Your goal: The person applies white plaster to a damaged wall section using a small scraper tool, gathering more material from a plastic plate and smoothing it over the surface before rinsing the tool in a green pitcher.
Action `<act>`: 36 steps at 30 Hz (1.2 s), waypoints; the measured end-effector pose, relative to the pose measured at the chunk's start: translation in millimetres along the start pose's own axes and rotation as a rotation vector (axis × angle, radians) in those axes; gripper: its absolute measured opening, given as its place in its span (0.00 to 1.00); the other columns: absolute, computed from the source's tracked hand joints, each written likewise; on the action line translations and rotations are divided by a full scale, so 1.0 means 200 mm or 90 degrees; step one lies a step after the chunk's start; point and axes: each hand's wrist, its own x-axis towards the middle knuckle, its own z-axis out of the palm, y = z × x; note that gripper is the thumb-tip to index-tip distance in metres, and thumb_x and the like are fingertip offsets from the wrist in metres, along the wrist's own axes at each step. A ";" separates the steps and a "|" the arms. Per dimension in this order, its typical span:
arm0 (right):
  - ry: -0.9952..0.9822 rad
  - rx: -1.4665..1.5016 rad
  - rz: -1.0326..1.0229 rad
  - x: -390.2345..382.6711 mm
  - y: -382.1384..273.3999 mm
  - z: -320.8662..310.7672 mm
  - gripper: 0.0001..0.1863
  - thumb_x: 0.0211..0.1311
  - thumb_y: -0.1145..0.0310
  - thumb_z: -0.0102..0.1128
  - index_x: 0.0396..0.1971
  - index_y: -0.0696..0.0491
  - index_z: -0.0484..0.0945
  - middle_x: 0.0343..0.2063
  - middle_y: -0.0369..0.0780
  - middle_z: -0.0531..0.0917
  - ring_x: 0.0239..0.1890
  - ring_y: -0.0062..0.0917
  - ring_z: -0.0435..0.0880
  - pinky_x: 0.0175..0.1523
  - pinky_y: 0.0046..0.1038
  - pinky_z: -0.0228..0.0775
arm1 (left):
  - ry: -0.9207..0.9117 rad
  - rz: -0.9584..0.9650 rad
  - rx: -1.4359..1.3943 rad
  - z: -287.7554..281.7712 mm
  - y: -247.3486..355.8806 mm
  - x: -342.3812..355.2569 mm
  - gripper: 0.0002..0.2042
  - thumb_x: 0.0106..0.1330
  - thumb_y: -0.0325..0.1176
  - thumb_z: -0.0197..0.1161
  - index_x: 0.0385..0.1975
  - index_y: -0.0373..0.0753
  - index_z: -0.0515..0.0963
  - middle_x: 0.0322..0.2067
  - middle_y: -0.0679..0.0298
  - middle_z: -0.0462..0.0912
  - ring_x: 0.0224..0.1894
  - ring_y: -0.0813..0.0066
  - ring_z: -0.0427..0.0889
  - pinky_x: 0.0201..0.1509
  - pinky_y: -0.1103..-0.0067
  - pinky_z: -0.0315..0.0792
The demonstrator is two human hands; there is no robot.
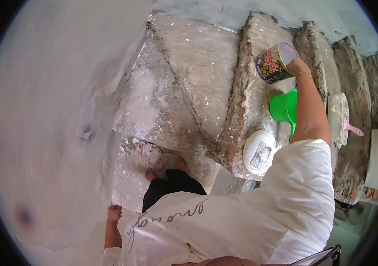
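My right hand (296, 66) is at the mouth of a tin can (269, 67) that stands on a rough concrete step, its fingers hidden past the rim. The can has a yellow, red and dark printed side and a whitish inside. Just beneath my right forearm is a green plastic dipper (282, 107) with a handle. A white rounded plastic tub or lid (250, 153) with a grey patch lies on the same step. Down by the wall, my left hand (114, 213) is closed in a fist; whatever it may hold is hidden.
Bare, chipped concrete steps (202, 57) rise to the right. A clear container (334, 113) with a pink-handled brush (353, 128) sits on a higher step. A crumpled pinkish-white bundle (151, 154) lies near my bare feet. The pale plastered wall (60, 88) fills the left side.
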 end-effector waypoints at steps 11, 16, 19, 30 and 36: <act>0.084 0.275 -0.009 -0.30 0.27 -0.21 0.15 0.47 0.67 0.59 0.37 0.53 0.77 0.31 0.49 0.81 0.29 0.42 0.81 0.34 0.37 0.72 | -0.014 0.026 -0.032 0.06 0.00 0.05 0.15 0.56 0.33 0.60 0.41 0.32 0.73 0.24 0.62 0.77 0.22 0.77 0.75 0.22 0.81 0.69; 0.466 0.121 0.081 -0.85 0.00 -0.28 0.15 0.51 0.71 0.53 0.41 0.49 0.74 0.35 0.48 0.81 0.32 0.44 0.80 0.36 0.41 0.71 | -0.017 0.077 -0.029 0.12 0.12 0.06 0.16 0.55 0.34 0.61 0.40 0.31 0.74 0.23 0.62 0.77 0.22 0.78 0.74 0.23 0.82 0.69; 0.366 0.036 0.097 -0.95 -0.05 -0.18 0.16 0.51 0.73 0.48 0.42 0.49 0.74 0.37 0.47 0.80 0.38 0.44 0.79 0.41 0.43 0.69 | -0.012 0.144 0.052 0.12 0.07 0.19 0.16 0.55 0.37 0.63 0.37 0.31 0.75 0.23 0.60 0.79 0.23 0.75 0.76 0.27 0.79 0.72; 0.174 0.717 0.058 -1.02 -0.05 0.01 0.10 0.57 0.65 0.57 0.31 0.57 0.76 0.17 0.32 0.73 0.15 0.15 0.67 0.21 0.20 0.57 | 0.027 0.146 0.126 -0.02 -0.04 0.23 0.19 0.55 0.42 0.61 0.40 0.32 0.76 0.36 0.51 0.81 0.40 0.58 0.80 0.47 0.72 0.72; -0.297 0.873 -0.036 -1.76 -0.91 -0.04 0.15 0.56 0.73 0.51 0.43 0.60 0.71 0.22 0.39 0.79 0.14 0.17 0.73 0.18 0.17 0.63 | -0.020 0.092 0.019 -0.02 -0.23 0.23 0.18 0.56 0.40 0.62 0.39 0.32 0.75 0.33 0.55 0.81 0.34 0.68 0.79 0.39 0.74 0.73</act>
